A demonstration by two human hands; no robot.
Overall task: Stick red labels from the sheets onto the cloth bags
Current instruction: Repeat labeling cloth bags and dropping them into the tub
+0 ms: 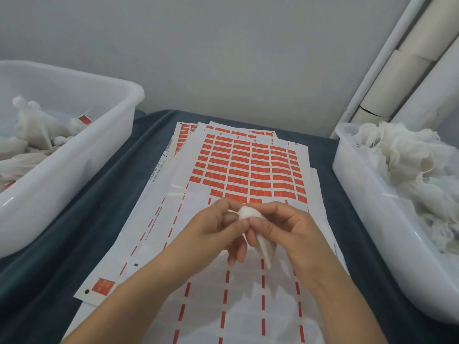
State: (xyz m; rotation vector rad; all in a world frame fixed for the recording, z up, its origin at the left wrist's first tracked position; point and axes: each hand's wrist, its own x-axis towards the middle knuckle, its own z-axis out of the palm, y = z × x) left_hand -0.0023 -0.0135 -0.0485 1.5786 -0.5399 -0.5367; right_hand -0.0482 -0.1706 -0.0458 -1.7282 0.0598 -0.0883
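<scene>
The label sheets lie fanned across the dark cloth-covered table, filling the centre of the frame. This places the remaining red labels directly ahead of the hands. The lower rows are already stripped to bare backing; one stray label sits at lower left.

The left bin, at the left edge, holds white bags, some showing a red label. It probably serves as the output container. The right bin, at the right edge, holds a loose heap of white cloth bags with no label visible. It probably serves as the supply.

At centre frame, a small white cloth bag is held above the stripped area. The left hand pinches its upper end between thumb and fingers. The right hand grips the body, fingers curled round it, tail hanging below. Holding it at both ends probably steadies the fabric for labelling. Whether a label is on it cannot be determined.
</scene>
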